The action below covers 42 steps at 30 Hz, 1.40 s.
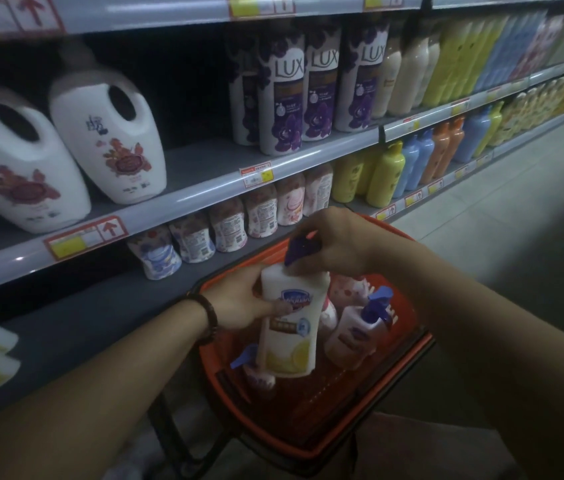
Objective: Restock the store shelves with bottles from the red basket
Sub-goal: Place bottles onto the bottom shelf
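Observation:
A white pump bottle (289,327) with a blue shield logo and a yellow lemon base stands upright over the red basket (408,344). My left hand (239,303) grips its side from the left. My right hand (332,242) is closed around its blue pump top. Inside the basket lie other pump bottles (356,332) with blue tops, partly hidden behind the held one. The shelf (76,327) to the left of the basket has a bare dark stretch.
Two large white jugs (107,143) stand on the middle shelf at left, purple Lux bottles (318,84) beside them. Small pink and blue bottles (228,226) line the lower shelf. Yellow, blue and orange bottles fill shelves at right. The aisle floor (516,220) runs off right.

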Motion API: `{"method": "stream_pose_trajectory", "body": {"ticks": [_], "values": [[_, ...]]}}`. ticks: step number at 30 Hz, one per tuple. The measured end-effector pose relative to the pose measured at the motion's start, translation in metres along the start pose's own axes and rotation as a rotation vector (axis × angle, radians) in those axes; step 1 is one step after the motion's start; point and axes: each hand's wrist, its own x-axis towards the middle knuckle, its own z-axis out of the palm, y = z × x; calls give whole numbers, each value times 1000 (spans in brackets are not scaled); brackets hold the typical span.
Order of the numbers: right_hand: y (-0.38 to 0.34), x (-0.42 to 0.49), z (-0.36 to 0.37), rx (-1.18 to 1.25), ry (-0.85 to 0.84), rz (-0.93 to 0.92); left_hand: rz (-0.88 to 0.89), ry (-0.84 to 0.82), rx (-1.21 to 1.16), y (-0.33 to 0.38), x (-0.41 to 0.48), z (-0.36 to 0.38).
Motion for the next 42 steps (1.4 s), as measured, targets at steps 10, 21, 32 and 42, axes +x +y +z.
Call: {"method": "stream_pose_trajectory", "body": {"ticks": [10, 21, 32, 42], "values": [[-28, 16, 13, 523, 112, 22, 11, 161, -95, 1, -32, -50], [-70, 33, 36, 487, -75, -93, -10, 322, -300, 1, -82, -90], [-132, 55, 49, 586, 29, -198, 54, 504, -311, 1, -133, -132], [-174, 82, 80, 529, 42, -304, 0, 573, -138, -27, -177, -161]]}}
